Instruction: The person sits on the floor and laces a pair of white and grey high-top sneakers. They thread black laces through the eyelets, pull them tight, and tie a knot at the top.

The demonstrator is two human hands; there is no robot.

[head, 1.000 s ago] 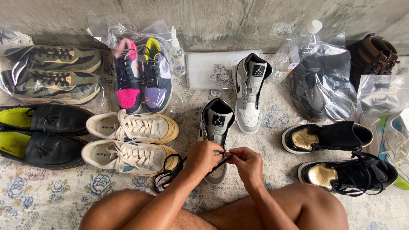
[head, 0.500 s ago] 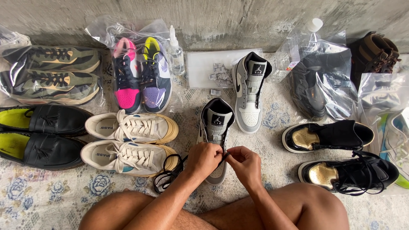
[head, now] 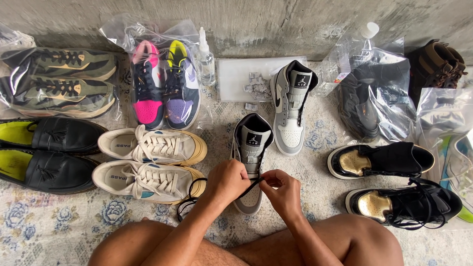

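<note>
Grey high-top sneaker (head: pixel 252 148) sits on the patterned rug (head: pixel 59 221) before the crossed legs; left hand (head: pixel 227 181) and right hand (head: pixel 282 189) both pinch its black lace (head: pixel 252 184) taut. Risk: the lace slipping free, or its loose loop (head: pixel 189 202) snagging the cream sneaker (head: pixel 148 180) just beside.

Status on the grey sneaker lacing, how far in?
Done: little to show; the near grey sneaker has no lace visible over its tongue. In hand: left hand and right hand pinch a black lace across its toe end, the slack looping out to the left. Left: the upper eyelets, and the matching far grey sneaker, which also looks unlaced.
</note>
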